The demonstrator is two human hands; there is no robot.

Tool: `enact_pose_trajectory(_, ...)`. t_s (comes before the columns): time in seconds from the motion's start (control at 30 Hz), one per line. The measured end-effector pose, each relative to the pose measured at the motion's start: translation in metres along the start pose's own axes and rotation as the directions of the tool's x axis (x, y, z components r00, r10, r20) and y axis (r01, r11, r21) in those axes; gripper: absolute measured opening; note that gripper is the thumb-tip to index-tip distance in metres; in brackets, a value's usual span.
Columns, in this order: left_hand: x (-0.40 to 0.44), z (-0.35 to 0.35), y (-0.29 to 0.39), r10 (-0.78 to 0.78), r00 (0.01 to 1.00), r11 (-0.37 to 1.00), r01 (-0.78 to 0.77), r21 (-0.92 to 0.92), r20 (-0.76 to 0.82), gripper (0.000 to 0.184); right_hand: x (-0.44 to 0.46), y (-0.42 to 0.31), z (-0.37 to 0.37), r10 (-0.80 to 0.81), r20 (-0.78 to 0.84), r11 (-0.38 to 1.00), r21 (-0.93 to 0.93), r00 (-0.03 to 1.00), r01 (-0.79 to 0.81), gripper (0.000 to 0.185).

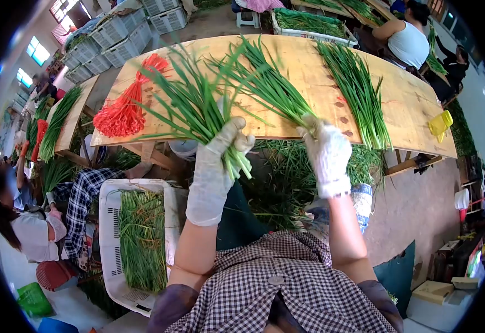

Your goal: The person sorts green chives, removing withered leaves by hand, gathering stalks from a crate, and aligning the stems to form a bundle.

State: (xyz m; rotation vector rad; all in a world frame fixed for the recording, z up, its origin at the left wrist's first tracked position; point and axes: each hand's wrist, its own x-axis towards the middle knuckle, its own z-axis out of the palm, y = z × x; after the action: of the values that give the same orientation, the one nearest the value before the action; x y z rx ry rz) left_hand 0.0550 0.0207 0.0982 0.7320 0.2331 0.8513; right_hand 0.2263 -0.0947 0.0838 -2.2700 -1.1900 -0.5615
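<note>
Wooden table (pixel 414 102); left hand (pixel 220 143) holds green bunch (pixel 197 111), slender, splayed, pale-ended.

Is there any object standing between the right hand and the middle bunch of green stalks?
Nothing visible: the right hand touches the middle bunch directly, with its fingers at the near end.

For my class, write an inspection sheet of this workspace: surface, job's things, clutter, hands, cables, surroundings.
Surface: wooden table, some dark stains.
Job's things: first bunch of chive-like greens, second bunch, third bunch lying apart; red ties.
Clutter: yellow object at table's right end; loose greens below.
Hands: gloved left hand grips first bunch; gloved right hand grips second.
Cables: nothing seen.
Surroundings: white crate of greens, stacked crates, other people.
</note>
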Motion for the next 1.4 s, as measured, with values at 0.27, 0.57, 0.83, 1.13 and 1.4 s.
enact_pose_trajectory(0.27,0.013,-0.017,-0.038,-0.224,0.861,0.969,0.245,-0.014,-0.456,0.012,0.001,0.010,0.023,0.148,0.103,0.963,0.212,0.984,-0.167,0.011)
enact_pose_trajectory(0.57,0.006,-0.013,-0.064,-0.178,0.865,0.958,0.261,0.119,-0.469,0.017,-0.051,-0.003,0.015,-0.023,0.734,0.038,0.679,0.679,-0.733,0.022)
enact_pose_trajectory(0.83,-0.003,-0.021,-0.068,-0.174,0.891,0.906,0.312,0.288,-0.419,0.019,-0.054,-0.016,0.023,0.055,0.687,0.047,0.723,0.724,-0.689,0.019)
enact_pose_trajectory(1.13,-0.008,-0.019,-0.063,-0.080,0.851,0.885,0.300,0.355,-0.519,0.020,-0.057,-0.030,0.030,0.078,0.716,0.084,0.689,0.694,-0.720,0.024)
enact_pose_trajectory(1.4,-0.005,-0.008,-0.021,0.192,0.925,0.922,-0.057,0.382,-0.327,0.017,-0.087,0.031,0.045,-0.335,0.847,0.711,0.514,0.412,-0.479,0.016)
